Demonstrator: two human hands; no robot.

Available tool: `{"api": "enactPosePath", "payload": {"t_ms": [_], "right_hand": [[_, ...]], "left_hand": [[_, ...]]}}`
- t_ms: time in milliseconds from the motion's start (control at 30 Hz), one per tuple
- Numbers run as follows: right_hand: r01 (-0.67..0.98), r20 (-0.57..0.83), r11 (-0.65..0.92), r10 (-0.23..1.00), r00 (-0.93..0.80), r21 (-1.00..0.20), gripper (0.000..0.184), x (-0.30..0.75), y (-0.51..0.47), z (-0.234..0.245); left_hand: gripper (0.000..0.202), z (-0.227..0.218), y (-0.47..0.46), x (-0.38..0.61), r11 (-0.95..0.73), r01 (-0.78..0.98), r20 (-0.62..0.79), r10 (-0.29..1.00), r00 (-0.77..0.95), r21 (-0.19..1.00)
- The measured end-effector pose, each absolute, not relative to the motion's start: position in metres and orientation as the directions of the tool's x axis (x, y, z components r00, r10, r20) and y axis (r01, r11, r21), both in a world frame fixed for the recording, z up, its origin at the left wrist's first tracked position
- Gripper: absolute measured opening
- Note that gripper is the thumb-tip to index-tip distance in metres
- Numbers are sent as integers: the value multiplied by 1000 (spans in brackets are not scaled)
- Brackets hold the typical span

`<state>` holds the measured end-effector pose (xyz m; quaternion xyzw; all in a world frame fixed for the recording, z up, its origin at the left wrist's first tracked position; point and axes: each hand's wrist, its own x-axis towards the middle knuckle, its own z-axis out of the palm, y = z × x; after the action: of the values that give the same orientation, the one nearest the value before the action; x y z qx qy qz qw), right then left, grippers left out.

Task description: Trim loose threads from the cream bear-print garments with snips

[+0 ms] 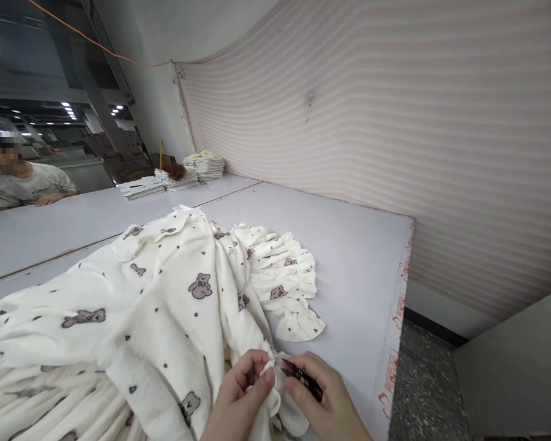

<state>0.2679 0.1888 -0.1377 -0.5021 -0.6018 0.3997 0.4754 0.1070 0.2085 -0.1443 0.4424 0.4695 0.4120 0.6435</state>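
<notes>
A white garment (pixel 165 306) printed with brown bears lies heaped across the near part of the grey table (pixel 362 257). My left hand (pixel 239 398) pinches a fold of its edge near the bottom of the view, fingers closed on the cloth. My right hand (pixel 326 401) is closed around small dark thread snips (pixel 300 375), whose tips touch the pinched fold. A ruffled part of the garment (pixel 284 275) spreads out just beyond my hands.
Stacks of folded fabric (pixel 204 164) and flat papers (pixel 142 187) sit at the table's far end. Another person in a white shirt (pixel 27 184) leans on the far left side. A striped cloth (pixel 395 122) hangs behind; the table's edge (pixel 395 318) drops to the floor on the right.
</notes>
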Motion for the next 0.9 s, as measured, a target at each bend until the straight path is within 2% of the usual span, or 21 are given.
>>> {"api": "enactPosePath", "payload": {"t_ms": [200,300,367,433,500,533,567,600,667,767,833,900], "right_hand": [[231,155,171,984,-84,-958,16,264,193,-134],[203,121,134,990,-75,-970,18,263,193,-136],[187,63,75,996,-68,-980,28,266,195,-143],[222,18,26,999,-38,-975,30,273,200,-154],[331,40,22,998,48,-943,21,282,211,-169],[396,75,30,992,98,-918,28,287,218,-178],[443,105,32,984,142,-896,34,292,227,-185],[454,115,28,979,166,-890,33,296,236,-192],[426,107,18,977,185,-904,17,304,252,-201],[315,70,5,978,196,-949,4,314,266,-199],[198,6,-35,980,199,-980,15,319,266,-192],[52,-93,-104,980,177,-993,26,319,262,-185]], "left_hand": [[37,-151,213,108,236,-102,-200,940,277,966],[36,-153,214,107,220,-26,-201,930,309,975],[33,-152,212,106,151,70,-165,940,299,986],[27,-150,209,106,-27,242,-27,976,215,970],[21,-148,206,105,-275,452,250,961,117,849],[19,-147,205,104,-384,522,386,916,110,761],[19,-147,206,103,-467,544,484,866,123,697],[21,-146,207,101,-514,523,529,838,137,679],[25,-143,213,92,-481,419,482,869,111,770],[28,-132,226,68,-224,275,251,966,-67,935],[26,-120,233,54,-108,234,141,982,-126,966],[20,-109,238,50,-98,288,102,995,-1,953]]}}
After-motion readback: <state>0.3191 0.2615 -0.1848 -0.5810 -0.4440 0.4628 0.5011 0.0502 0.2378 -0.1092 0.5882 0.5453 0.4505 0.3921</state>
